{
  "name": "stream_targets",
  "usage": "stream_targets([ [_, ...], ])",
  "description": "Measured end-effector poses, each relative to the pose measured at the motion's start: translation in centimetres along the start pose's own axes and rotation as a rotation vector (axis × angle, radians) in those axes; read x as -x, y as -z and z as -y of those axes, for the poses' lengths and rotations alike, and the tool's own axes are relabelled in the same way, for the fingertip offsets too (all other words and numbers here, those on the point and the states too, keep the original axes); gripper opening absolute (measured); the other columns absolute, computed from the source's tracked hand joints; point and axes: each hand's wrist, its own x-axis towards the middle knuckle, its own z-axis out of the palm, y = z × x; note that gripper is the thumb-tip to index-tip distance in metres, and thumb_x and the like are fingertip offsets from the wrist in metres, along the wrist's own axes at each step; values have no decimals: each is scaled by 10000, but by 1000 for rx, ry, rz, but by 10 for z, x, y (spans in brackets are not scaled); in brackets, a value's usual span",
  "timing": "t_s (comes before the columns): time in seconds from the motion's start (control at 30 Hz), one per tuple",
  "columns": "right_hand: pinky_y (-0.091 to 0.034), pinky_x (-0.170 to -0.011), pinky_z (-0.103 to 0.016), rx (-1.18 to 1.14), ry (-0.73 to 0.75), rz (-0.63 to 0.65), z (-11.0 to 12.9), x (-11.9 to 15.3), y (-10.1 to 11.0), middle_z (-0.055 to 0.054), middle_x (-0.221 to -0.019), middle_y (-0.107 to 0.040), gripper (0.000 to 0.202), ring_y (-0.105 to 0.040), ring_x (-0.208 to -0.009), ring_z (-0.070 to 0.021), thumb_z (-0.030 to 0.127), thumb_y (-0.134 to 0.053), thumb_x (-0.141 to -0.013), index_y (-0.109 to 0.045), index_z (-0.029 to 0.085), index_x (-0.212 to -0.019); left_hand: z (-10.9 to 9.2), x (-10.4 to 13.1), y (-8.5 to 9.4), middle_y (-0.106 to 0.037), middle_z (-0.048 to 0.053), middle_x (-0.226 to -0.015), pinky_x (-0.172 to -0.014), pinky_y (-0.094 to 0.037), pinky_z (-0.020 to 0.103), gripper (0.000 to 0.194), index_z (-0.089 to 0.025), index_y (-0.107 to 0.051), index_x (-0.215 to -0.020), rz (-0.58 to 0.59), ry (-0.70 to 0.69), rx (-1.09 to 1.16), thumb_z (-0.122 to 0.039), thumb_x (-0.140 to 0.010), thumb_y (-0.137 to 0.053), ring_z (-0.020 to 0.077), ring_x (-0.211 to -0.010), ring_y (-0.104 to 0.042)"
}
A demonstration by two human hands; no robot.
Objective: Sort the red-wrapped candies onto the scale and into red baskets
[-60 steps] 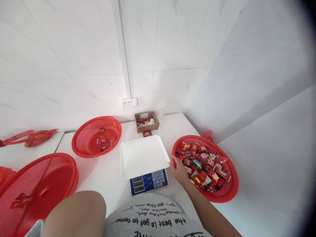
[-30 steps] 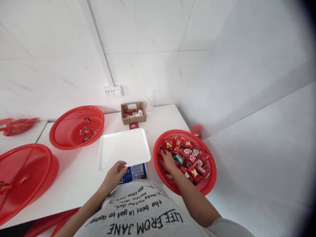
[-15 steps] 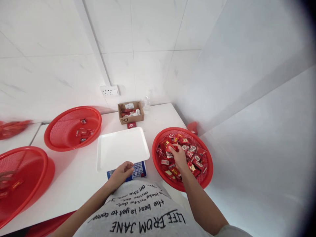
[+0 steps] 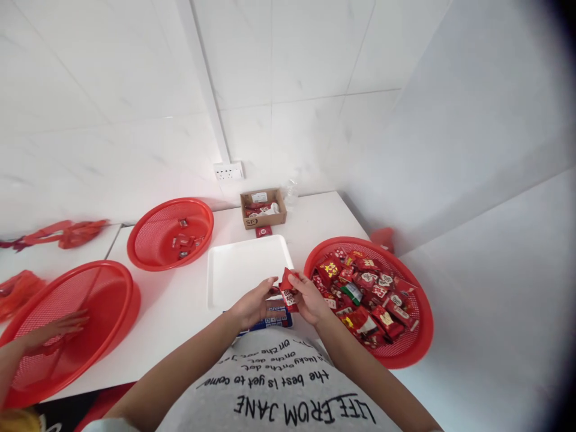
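Observation:
My right hand point(image 4: 308, 298) is closed on small red snack packets point(image 4: 288, 293) with white print, above the front right corner of the white weighing tray point(image 4: 240, 264). My left hand point(image 4: 254, 306) is beside them, thumb and fingers apart, with the packets' left edge reaching toward its fingertips. Under the hands lies the blue keypad of a scale point(image 4: 265, 321), partly covered. To the right stands a red mesh basket point(image 4: 425, 324) full of mostly red snack packets, one of them green point(image 4: 352, 293).
A cardboard box point(image 4: 265, 220) with red packets stands behind the tray, a clear plastic bottle point(image 4: 291, 191) beside it. At left are two more red baskets point(image 4: 168, 207) point(image 4: 130, 300). Another person's hand point(image 4: 58, 330) reaches into the nearer one. Red plastic bags point(image 4: 83, 234) lie farther left.
My right hand has come out of the right basket with red packets and moved left to the tray's front. My left hand has opened and moved toward it. The view has shifted left.

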Motion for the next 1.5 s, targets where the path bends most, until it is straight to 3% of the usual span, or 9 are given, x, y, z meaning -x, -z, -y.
stream_targets([
  [0.2, -493, -634, -253, -91, 28, -75, -15, -27, -11, 38, -701, -658, 320, -603, -645, -120, 339, -775, -590, -561, 207, -788, -1, -10, 25, -622, 76, -898, -756, -511, 259, 142, -131, -543, -924, -235, -55, 248, -225, -818, -555, 154, -807, -635],
  [0.33, -522, -649, -299, -102, 12, -114, -19, -42, -13, 33, -733, -659, 285, -622, -714, -146, 338, -747, -627, -548, 222, -793, -8, -12, 40, -625, 44, -827, -764, -519, 270, 181, -156, -498, -957, -404, -186, 265, -90, -797, -548, 120, -739, -636],
  [0.5, -533, -734, -301, -103, -55, -173, -21, -50, -10, 34, -800, -664, 226, -631, -756, -116, 267, -672, -713, -541, 242, -896, -16, -10, 60, -602, 31, -874, -764, -513, 270, 309, -192, -452, -1080, -549, -275, 16, -89, -799, -532, 87, -702, -616],
  [0.73, -528, -791, -285, 27, -90, -264, -23, -49, 5, -23, -1010, -632, 337, -641, -865, -136, 185, -641, -712, -506, 257, -1012, -13, -8, 85, -543, 55, -1051, -743, -524, 285, 409, -209, -451, -1156, -598, -277, -470, -175, -763, -556, 133, -853, -597],
  [0.87, -516, -816, -323, 331, -20, -221, -29, -50, 14, -58, -1165, -558, 357, -607, -938, -157, 263, -583, -744, -508, 254, -1093, -13, -10, 93, -520, 70, -1156, -695, -522, 286, 442, -223, -422, -1224, -651, -288, -842, -195, -790, -497, 121, -764, -603],
  [1.03, -416, -945, -396, 1195, 313, 14, -31, -47, 12, -69, -1259, -507, 390, -469, -1125, -207, 226, -475, -778, -538, 222, -1164, -14, -12, 94, -469, 86, -1264, -805, -489, 381, 351, -231, -502, -1178, -771, -504, -1403, -259, -829, -481, 198, -899, -586],
  [1.13, -322, -1019, -393, 1604, 462, 148, -29, -45, 3, -69, -1359, -419, 448, -357, -1223, -225, 184, -447, -797, -502, 214, -1240, -11, -15, 88, -523, 91, -1197, -897, -438, 424, 284, -226, -571, -1104, -665, -701, -1651, -297, -843, -485, 250, -1041, -517],
  [1.27, -348, -963, -394, 1892, 416, 214, -28, -51, -6, -67, -1416, -352, 480, -328, -1236, -247, 195, -397, -837, -422, 238, -1314, 0, -20, 81, -568, 78, -1123, -963, -390, 447, 288, -222, -582, -1108, -421, -775, -1829, -276, -837, -501, 255, -1095, -471],
  [1.5, -366, -874, -398, 2083, 317, 271, -20, -63, -11, -6, -1439, -307, 510, -348, -1193, -265, 198, -418, -819, -395, 345, -1307, 14, -23, 85, -548, 67, -1184, -1012, -342, 476, 332, -218, -555, -1160, -389, -778, -1837, -253, -832, -515, 252, -1159, -423],
])
